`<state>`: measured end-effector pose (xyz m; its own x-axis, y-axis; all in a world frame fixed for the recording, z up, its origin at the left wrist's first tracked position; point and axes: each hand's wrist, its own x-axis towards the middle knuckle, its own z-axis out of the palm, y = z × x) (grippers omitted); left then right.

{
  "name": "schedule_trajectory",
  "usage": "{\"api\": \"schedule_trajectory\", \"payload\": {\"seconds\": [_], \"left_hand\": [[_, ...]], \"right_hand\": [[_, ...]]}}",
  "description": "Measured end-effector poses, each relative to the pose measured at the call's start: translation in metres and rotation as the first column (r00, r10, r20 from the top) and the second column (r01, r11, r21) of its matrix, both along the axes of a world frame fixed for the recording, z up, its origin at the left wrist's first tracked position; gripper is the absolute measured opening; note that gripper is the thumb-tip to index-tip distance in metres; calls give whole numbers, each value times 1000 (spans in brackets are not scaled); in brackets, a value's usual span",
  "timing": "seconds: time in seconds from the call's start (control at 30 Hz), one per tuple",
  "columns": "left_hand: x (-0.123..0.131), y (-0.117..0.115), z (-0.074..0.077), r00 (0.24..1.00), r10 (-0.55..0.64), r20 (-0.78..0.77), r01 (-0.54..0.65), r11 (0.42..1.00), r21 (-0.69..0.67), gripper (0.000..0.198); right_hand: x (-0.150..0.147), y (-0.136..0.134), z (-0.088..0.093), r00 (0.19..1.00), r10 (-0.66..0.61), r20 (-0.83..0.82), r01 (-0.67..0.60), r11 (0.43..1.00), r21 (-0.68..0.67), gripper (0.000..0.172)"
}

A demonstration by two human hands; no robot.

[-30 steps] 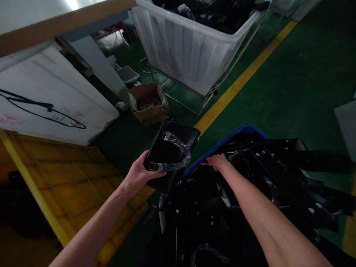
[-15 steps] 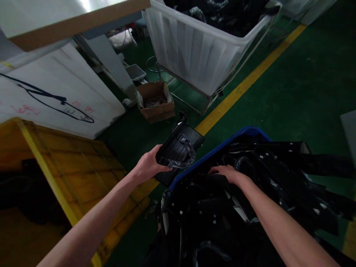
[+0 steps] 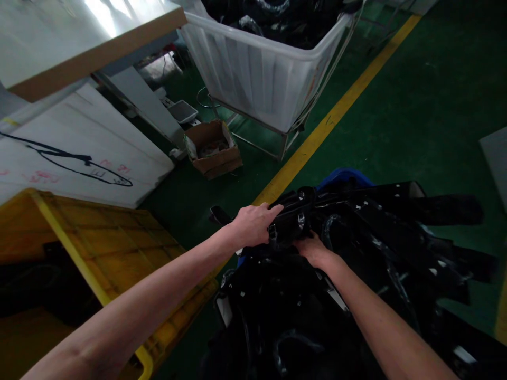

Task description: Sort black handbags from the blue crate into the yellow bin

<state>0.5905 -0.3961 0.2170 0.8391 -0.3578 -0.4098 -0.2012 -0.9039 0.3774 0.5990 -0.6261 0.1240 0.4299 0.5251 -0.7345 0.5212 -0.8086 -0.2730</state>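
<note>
My left hand (image 3: 255,224) is closed on a black handbag (image 3: 291,221) with small metal buckles, at the far rim of a blue bin (image 3: 344,175). Just right of it, my right hand (image 3: 315,249) reaches down among the black bags, touching or close beneath the handbag; its fingertips are hidden there. A heap of black bags (image 3: 273,306) fills the bin, some with handles wrapped in clear plastic. Long black pieces with pale studs (image 3: 396,232) stick out over its right side.
On the left stands a yellow crate (image 3: 119,237) with dark items inside. A cardboard box (image 3: 214,158) sits on the green floor near a white tub (image 3: 253,74) of black bags on a metal frame. A table edge (image 3: 103,55) juts in at upper left.
My left hand has brought the handbag rightward from beyond the rim to the bin, turning it on the way. My right hand has shifted slightly left, and the view has moved a little.
</note>
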Motion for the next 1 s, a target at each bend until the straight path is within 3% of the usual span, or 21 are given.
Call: {"api": "schedule_trajectory", "payload": {"seconds": [0.2, 0.33, 0.47, 0.67, 0.83, 1.0], "left_hand": [[-7, 34, -4, 972, 236, -12, -235, 971, 42, 82], [-10, 48, -5, 973, 226, 40, -228, 970, 78, 75], [-8, 34, -6, 987, 151, 53, -155, 984, 83, 70], [5, -13, -12, 998, 54, 38, -58, 995, 86, 69], [5, -27, -26, 999, 9, -40, -7, 999, 49, 55], [-10, -9, -52, 983, 103, -155, -107, 994, -18, 67]], "right_hand": [[-12, 6, -1, 1000, 13, -14, -12, 994, 110, 39], [-19, 7, -4, 1000, 24, -12, -22, 990, 142, 35], [-38, 7, -2, 999, 34, -14, -31, 984, 176, 29], [-54, 8, 2, 998, 29, -59, -15, 977, 214, 27], [-22, 8, -17, 970, -236, -55, 241, 962, 126, 24], [0, 13, -40, 801, -549, 238, 539, 835, 111, 27]]}}
